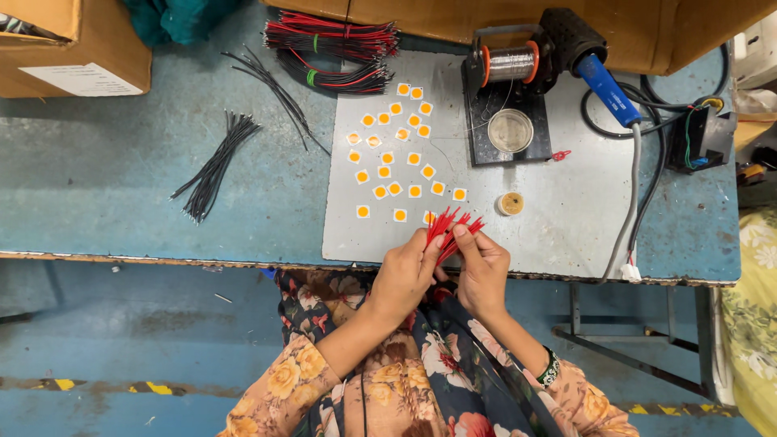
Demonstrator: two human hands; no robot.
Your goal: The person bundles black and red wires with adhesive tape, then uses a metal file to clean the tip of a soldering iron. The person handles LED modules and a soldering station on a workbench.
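Observation:
My left hand (405, 271) and my right hand (484, 267) meet at the near edge of a grey mat (566, 202). Together they pinch a small bunch of short red wires (450, 226) that fans out above the fingertips. Just beyond the wires, several small white squares with orange centres (396, 154) lie scattered across the mat's left half.
A soldering iron with a blue handle (605, 87) rests in a black stand with a solder spool (510, 63) and a round dish (511, 129). A small round tin (510, 203) sits nearby. Black wire bundles (214, 168) and red-black bundles (332, 36) lie on the blue table. Cardboard box (73, 44) at far left.

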